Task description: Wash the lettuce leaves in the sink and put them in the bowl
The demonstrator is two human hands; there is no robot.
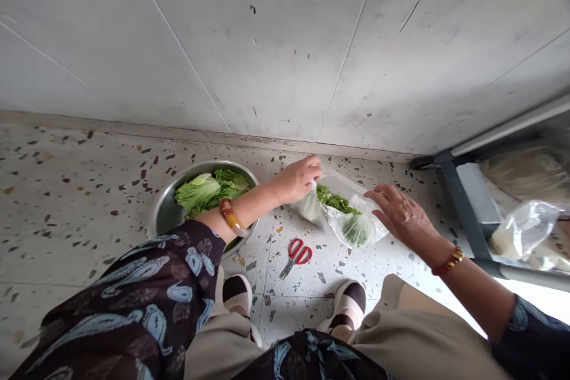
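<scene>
A clear plastic bag [318,214] lies on the floor in front of me, its mouth spread, with leafy greens [333,199] inside. My left hand [296,181] has its fingers closed on the bag's left edge. At the bag's right side, my right hand [401,211] is open, fingers stretched toward the plastic; whether the fingertips touch it is hard to tell. Under my left forearm stands a round metal basin [164,202] holding lettuce leaves [198,193]. Red-handled scissors [297,255] lie on the floor just nearer to me than the bag.
A pale wall [276,47] rises behind the bag and basin. To the right is a grey wheeled rack [465,208] with plastic-wrapped items [528,228] on its shelf. My shoes [350,303] stand on the speckled floor [107,190] near the scissors.
</scene>
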